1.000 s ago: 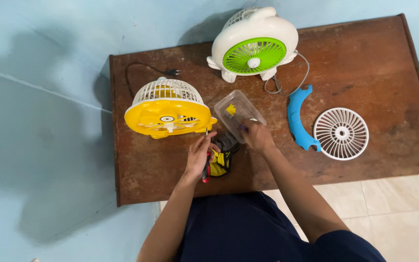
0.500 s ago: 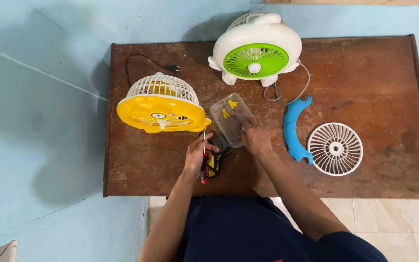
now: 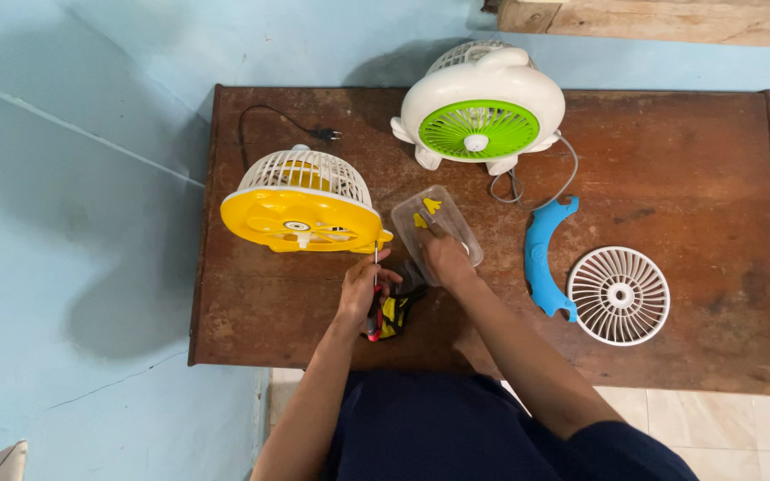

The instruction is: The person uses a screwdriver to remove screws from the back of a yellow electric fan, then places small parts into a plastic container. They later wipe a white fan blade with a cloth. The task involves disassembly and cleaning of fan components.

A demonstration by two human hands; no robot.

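Observation:
My left hand (image 3: 365, 290) grips a red-handled screwdriver (image 3: 374, 294), its shaft pointing up toward the yellow fan (image 3: 300, 203) with a white grille. My right hand (image 3: 443, 254) reaches into a clear plastic container (image 3: 436, 228) that holds small yellow pieces. Under my left hand lies a black-and-yellow object (image 3: 396, 312), partly hidden. All of this sits on a brown wooden table (image 3: 688, 178).
A white fan with a green grille (image 3: 481, 111) stands at the back, its grey cord (image 3: 528, 187) looped beside it. A blue curved part (image 3: 545, 254) and a loose white round grille (image 3: 618, 295) lie at the right. A black plug (image 3: 323, 134) lies at the back left.
My right hand has moved into the clear container. The left hand keeps the screwdriver upright near the yellow fan. The camera view has shifted slightly.

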